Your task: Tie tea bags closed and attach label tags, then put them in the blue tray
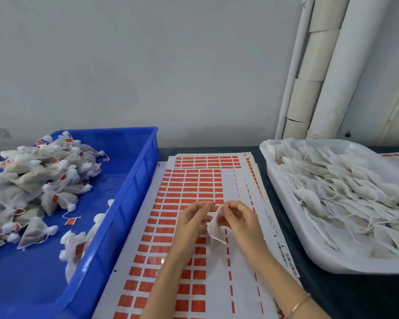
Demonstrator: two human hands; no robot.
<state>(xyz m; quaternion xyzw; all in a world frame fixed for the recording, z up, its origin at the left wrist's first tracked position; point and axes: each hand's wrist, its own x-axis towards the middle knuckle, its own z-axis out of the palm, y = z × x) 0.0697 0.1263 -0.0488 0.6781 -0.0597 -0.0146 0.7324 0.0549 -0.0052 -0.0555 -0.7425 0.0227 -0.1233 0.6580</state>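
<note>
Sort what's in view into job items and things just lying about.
Job: tea bag, pinched by left hand and right hand; label sheets; untied bags in white tray; finished bags in blue tray.
Lying about: wall pipes; dark table cover.

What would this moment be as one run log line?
hands: left hand and right hand pinch one tea bag | under them: label sheet | blue tray: tagged bags piled | white tray: untagged bags

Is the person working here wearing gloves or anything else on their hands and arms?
No gloves: the left hand and right hand are bare, and no sleeves show on either forearm. The only thing worn is a thin gold-coloured bracelet around the right wrist.
</note>
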